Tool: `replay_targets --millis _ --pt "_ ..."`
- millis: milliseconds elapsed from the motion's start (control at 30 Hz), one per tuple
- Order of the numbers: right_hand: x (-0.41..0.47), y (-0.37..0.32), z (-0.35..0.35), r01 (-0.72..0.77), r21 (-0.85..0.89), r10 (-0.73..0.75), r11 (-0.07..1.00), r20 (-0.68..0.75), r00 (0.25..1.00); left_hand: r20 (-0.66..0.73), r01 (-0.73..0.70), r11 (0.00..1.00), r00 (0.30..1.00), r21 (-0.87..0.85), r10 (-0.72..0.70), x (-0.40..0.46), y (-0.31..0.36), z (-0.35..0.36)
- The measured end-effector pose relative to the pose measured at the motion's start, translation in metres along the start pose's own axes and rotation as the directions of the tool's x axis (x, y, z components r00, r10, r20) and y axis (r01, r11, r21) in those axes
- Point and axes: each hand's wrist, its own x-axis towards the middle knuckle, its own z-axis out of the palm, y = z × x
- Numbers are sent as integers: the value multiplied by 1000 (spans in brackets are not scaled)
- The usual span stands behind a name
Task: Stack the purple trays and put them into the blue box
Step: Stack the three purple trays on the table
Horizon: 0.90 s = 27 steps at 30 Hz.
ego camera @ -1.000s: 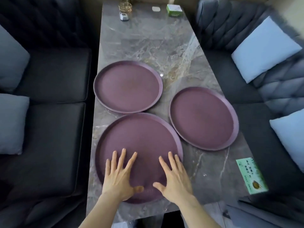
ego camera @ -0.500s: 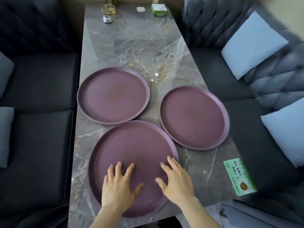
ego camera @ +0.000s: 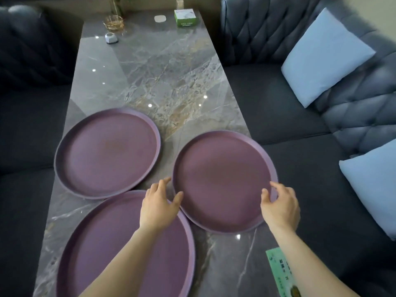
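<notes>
Three round purple trays lie on the marble table [ego camera: 150,67]. One tray [ego camera: 107,153] is at the left, a larger one [ego camera: 120,249] is nearest me, and a third tray [ego camera: 222,179] is at the right. My left hand [ego camera: 159,203] grips the left rim of the right tray, thumb inside and fingers outside. On that tray's right rim my right hand [ego camera: 280,205] holds the same way. The tray rests flat on the table. No blue box is in view.
Dark sofas flank the table, with light blue cushions [ego camera: 325,56] on the right one. A green card [ego camera: 282,273] lies near the table's front right edge. At the far end stand a green box [ego camera: 185,18], a gold wire holder [ego camera: 113,23] and a small white object [ego camera: 111,38].
Both hands left the nearest large tray and moved forward and right to the rims of the right tray. The view shifted right and closer.
</notes>
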Motion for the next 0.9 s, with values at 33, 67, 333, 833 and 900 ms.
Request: replay_targets --millis 33,67,333,833,900 --pt "14 3 -3 -34 1 34 999 40 999 7 25 1000 1000 -4 -25 10 10 5" --pt "27 6 -4 -65 7 64 998 81 995 19 54 998 998 -11 -53 18 18 9" --pt "67 6 19 -281 277 214 919 249 945 53 246 948 969 -204 -240 47 37 34" --pt "-40 -13 14 -338 227 354 913 -35 934 -170 253 903 930 -349 -326 -17 -32 -35" --pt "-75 -22 21 -314 202 324 928 -18 946 -204 262 906 918 -333 -340 -37 -66 -55"
